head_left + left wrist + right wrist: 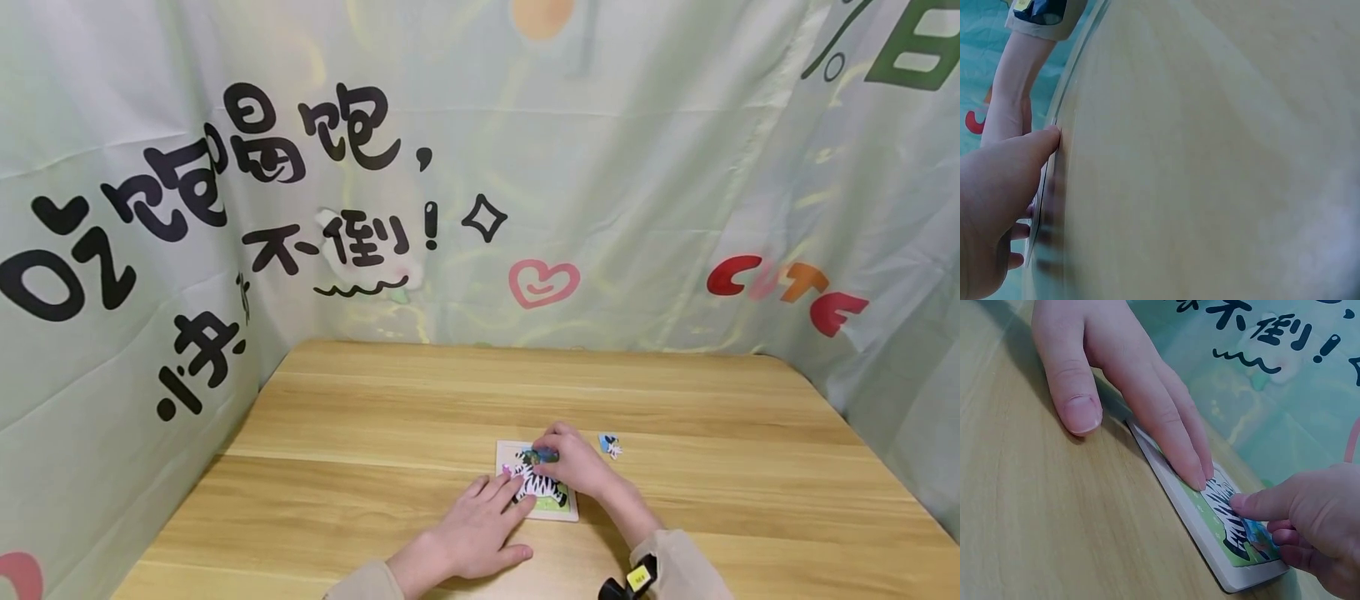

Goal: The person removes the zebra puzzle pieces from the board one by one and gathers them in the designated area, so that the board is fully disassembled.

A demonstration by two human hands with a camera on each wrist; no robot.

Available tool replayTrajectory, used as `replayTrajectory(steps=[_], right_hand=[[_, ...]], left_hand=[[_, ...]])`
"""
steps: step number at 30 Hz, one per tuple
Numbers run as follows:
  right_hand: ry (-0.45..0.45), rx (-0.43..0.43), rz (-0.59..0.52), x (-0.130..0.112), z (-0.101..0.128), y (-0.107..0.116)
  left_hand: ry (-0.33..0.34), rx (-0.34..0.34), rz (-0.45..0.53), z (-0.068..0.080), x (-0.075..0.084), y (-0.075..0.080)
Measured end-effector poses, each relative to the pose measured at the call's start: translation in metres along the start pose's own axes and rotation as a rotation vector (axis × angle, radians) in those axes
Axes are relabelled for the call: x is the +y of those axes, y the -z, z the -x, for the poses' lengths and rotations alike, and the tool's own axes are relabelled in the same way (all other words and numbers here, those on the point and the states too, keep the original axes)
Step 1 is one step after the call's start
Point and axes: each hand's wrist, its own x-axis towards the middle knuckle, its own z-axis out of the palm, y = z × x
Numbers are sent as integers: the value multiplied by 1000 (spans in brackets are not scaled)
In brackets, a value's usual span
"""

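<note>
A zebra jigsaw puzzle in a white tray (503, 453) lies on the table in front of me. My left hand (482, 523) rests over its lower left part, fingers spread and nearly straight, with fingertips on the zebra picture (1225, 515). From the right, my right hand (576, 462) reaches over the tray's upper part, its thumb and fingers pinching a dark blue puzzle piece (550, 456) against the picture. Part of that piece is hidden by the fingers. A loose puzzle piece (611, 446), blue, white and black, lies just right of the right hand.
The wooden table (360, 475) extends around the tray on all sides. Printed fabric (637, 183) hangs behind it and along both sides. A black device with a yellow label (637, 577) is strapped to the right wrist.
</note>
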Motion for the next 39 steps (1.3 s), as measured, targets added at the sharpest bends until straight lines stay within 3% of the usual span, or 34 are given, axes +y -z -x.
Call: replayTrajectory(steps=[9,25,39], right_hand=[[108,-38,63,-1,-5,5],[14,-129,43,-4,-9,9],[-19,-132,-7,-4,-11,7]], left_hand=[[0,5,10,1,-2,0],[12,-30,-6,-1,1,4],[8,-14,-6,-1,-1,2]])
